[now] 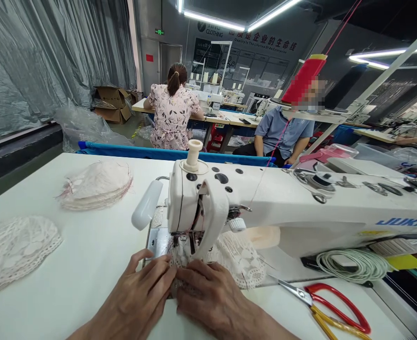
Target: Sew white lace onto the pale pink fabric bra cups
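A white sewing machine [265, 198] stands before me, with white lace fabric [242, 259] under its presser foot and spreading to the right of the needle. My left hand [143, 288] is at the left front of the needle area, its bent fingers closed on the lace edge. Close beside it, my right hand [212, 295] grips the same lace, fingers curled and thumb side toward the left hand. The fingertips and the fabric between them are partly hidden. Pinkish-red thread runs from a red cone [302, 80] down to the machine.
Scissors [321, 302] with red and yellow handles lie to the right, near a coiled pale cord [353, 266]. Two stacks of lace pieces, one farther [97, 186] and one nearer [17, 248], rest on the left tabletop. Two people sit beyond the blue cloth-covered bar [173, 152].
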Tool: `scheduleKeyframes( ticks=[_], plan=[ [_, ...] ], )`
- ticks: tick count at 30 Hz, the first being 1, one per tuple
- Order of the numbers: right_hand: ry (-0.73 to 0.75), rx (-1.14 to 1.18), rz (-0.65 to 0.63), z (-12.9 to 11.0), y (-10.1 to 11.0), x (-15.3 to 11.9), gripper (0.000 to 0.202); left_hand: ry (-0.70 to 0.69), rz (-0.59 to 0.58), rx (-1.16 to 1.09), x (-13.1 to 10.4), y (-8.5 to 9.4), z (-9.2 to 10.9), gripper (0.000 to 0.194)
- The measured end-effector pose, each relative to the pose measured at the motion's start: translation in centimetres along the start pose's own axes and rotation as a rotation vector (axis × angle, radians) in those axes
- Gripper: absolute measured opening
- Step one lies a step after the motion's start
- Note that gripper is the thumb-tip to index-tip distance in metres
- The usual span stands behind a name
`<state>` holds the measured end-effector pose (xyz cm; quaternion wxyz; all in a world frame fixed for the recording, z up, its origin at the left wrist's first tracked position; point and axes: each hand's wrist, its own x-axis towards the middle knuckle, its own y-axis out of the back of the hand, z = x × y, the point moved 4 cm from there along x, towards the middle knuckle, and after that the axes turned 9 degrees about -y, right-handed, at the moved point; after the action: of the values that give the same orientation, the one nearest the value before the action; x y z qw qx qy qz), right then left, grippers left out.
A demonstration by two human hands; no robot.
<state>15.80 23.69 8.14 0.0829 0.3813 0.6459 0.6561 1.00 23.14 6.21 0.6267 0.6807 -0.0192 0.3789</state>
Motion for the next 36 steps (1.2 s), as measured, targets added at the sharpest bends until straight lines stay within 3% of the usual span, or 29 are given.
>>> scheduleKeyframes(
  ticks=[4, 7, 16, 28, 36],
  plan=[
    [0.001, 0.003, -0.023, 0.1, -0.4, -0.2, 0.021, -0.013, -0.01, -0.046, -0.3, -0.2, -0.3, 0.04],
    [-0.002, 0.048, -0.012, 0.2, -0.8, -0.4, 0.035, -0.003, -0.003, -0.054, -0.5, -0.3, -0.4, 0.043],
    [-0.126, 0.048, 0.177, 0.9, -1.1, -0.4, 0.071, 0.006, 0.018, -0.038, 0.2, -0.3, -0.4, 0.036],
    [-0.179, -0.08, 0.203, 1.8, -2.1, -0.2, 0.075, 0.026, 0.017, 0.075, 0.7, -0.8, -1.4, 0.038],
    [-0.184, -0.115, 0.142, 1.9, -2.2, -0.3, 0.075, 0.052, -0.011, 0.047, 0.9, -0.6, -1.8, 0.042]
  ],
)
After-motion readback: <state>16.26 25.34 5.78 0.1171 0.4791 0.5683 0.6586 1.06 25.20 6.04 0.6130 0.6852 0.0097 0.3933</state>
